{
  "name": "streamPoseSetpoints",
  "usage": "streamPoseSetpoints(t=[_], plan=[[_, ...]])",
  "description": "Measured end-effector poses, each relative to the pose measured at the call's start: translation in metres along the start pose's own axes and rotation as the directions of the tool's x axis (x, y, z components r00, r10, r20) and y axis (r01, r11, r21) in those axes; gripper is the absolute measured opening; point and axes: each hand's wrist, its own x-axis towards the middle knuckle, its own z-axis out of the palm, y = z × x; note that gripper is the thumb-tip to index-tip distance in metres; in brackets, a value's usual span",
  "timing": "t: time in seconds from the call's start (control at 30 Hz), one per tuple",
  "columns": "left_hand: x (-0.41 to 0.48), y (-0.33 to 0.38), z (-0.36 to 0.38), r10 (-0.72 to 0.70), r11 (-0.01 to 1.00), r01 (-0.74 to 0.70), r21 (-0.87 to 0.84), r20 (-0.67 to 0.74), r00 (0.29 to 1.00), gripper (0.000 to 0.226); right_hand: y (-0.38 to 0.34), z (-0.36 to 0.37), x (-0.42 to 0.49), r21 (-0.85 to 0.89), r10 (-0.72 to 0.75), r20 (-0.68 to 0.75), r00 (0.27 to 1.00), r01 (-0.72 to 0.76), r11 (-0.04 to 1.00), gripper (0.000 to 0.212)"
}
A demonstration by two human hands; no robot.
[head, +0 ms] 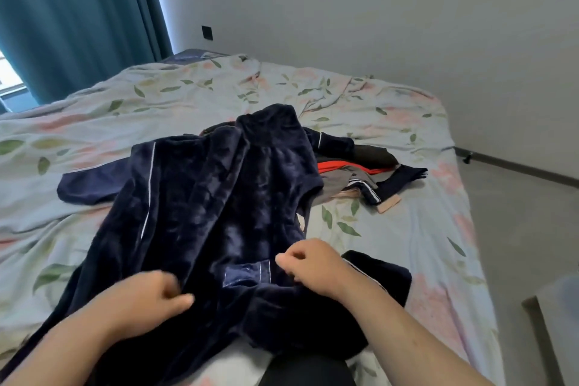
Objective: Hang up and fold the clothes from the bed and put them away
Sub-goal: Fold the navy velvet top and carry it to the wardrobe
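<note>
Slippage is your risk: the navy velvet garment (200, 197), spread at frame centre on the bed (407, 229), looks slick. Your left hand (147, 298) and right hand (310, 266) curl their fingers (291, 257) over its near edge; whether they hold cloth cannot be told. Lifting could drag the clothes pile (354, 175) right of centre.

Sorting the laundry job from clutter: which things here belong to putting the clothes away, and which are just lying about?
Job: navy garment, clothes pile, bed.
Lying about: curtain, wall socket.
</note>
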Motion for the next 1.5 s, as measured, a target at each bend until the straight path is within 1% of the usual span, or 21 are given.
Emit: streamPoseSetpoints(t=[0.07,0.1,0.13,0.2,0.27,0.33,0.37,0.4,0.47,0.5,0.6,0.7,0.8,0.87,0.93,1.0,1.1,1.2,1.3,1.37,1.5], plan=[[0.036,0.053,-0.021,0.163,0.986,-0.167,-0.017,-0.152,0.975,0.027,0.023,-0.002,0.012,-0.023,0.141,-0.203,0.969,-0.149,0.989,0.029],[0.057,0.080,-0.032,0.237,0.968,-0.248,-0.033,-0.199,0.951,0.023,0.034,-0.001,0.017,-0.043,0.228,-0.257,0.939,-0.247,0.968,0.026],[0.080,0.106,-0.042,0.299,0.949,-0.313,-0.030,-0.222,0.928,0.026,0.044,0.001,0.021,-0.059,0.318,-0.257,0.913,-0.343,0.937,0.026],[0.130,0.151,-0.058,0.392,0.917,-0.398,0.025,-0.235,0.889,0.036,0.062,0.007,0.028,-0.050,0.466,-0.110,0.878,-0.473,0.880,0.037],[0.175,0.187,-0.071,0.475,0.880,-0.454,0.138,-0.239,0.847,0.046,0.075,0.016,0.033,0.105,0.526,0.039,0.849,-0.527,0.843,0.053],[0.211,0.215,-0.079,0.555,0.812,-0.485,0.325,-0.172,0.814,0.061,0.085,0.025,0.033,0.303,0.527,0.130,0.840,-0.540,0.786,0.054],[0.227,0.227,-0.080,0.582,0.742,-0.483,0.465,-0.090,0.808,0.067,0.088,0.028,0.033,0.368,0.513,0.159,0.844,-0.533,0.762,0.048],[0.239,0.237,-0.081,0.590,0.633,-0.468,0.616,0.008,0.808,0.069,0.090,0.029,0.032,0.418,0.495,0.182,0.849,-0.523,0.743,0.044],[0.258,0.251,-0.079,0.524,0.430,-0.408,0.805,0.146,0.839,0.071,0.096,0.027,0.030,0.525,0.431,0.216,0.876,-0.476,0.706,0.030],[0.265,0.255,-0.079,0.478,0.384,-0.370,0.846,0.161,0.864,0.073,0.098,0.024,0.029,0.571,0.391,0.222,0.893,-0.444,0.690,0.023],[0.271,0.255,-0.086,0.387,0.359,-0.301,0.883,0.152,0.909,0.071,0.103,0.013,0.029,0.604,0.306,0.189,0.933,-0.356,0.713,0.020],[0.267,0.244,-0.097,0.380,0.326,-0.267,0.907,0.133,0.915,0.040,0.107,-0.001,0.030,0.573,0.312,0.116,0.943,-0.320,0.754,0.021],[0.257,0.224,-0.111,0.497,0.389,-0.305,0.869,0.081,0.864,0.037,0.109,-0.019,0.029,0.596,0.296,0.016,0.955,-0.247,0.764,0.008],[0.241,0.214,-0.129,0.585,0.482,-0.353,0.802,0.005,0.811,0.032,0.104,-0.034,0.028,0.591,0.285,-0.076,0.955,-0.187,0.785,0.008],[0.222,0.206,-0.151,0.618,0.580,-0.392,0.714,-0.072,0.783,0.018,0.092,-0.052,0.026,0.550,0.255,-0.125,0.959,-0.147,0.822,0.011],[0.196,0.197,-0.170,0.602,0.681,-0.405,0.610,-0.151,0.784,0.022,0.076,-0.071,0.021,0.500,0.222,-0.135,0.966,-0.127,0.857,0.015],[0.154,0.182,-0.198,0.552,0.803,-0.393,0.447,-0.310,0.774,0.018,0.049,-0.100,0.009,0.439,0.184,-0.182,0.966,-0.088,0.894,0.019],[0.108,0.168,-0.234,0.504,0.863,-0.391,0.319,-0.504,0.701,0.016,0.021,-0.131,-0.010,0.364,0.134,-0.224,0.965,-0.044,0.930,0.025],[0.053,0.156,-0.278,0.453,0.887,-0.384,0.256,-0.646,0.614,0.014,-0.007,-0.168,-0.028,0.200,0.035,-0.282,0.959,0.023,0.979,0.025],[0.016,0.147,-0.307,0.462,0.876,-0.402,0.267,-0.703,0.541,0.008,-0.027,-0.194,-0.040,0.128,0.014,-0.408,0.913,0.042,0.991,0.019],[-0.056,0.128,-0.354,0.437,0.868,-0.417,0.269,-0.813,0.385,0.016,-0.083,-0.257,-0.062,0.056,-0.101,-0.671,0.734,0.186,0.981,0.009]])
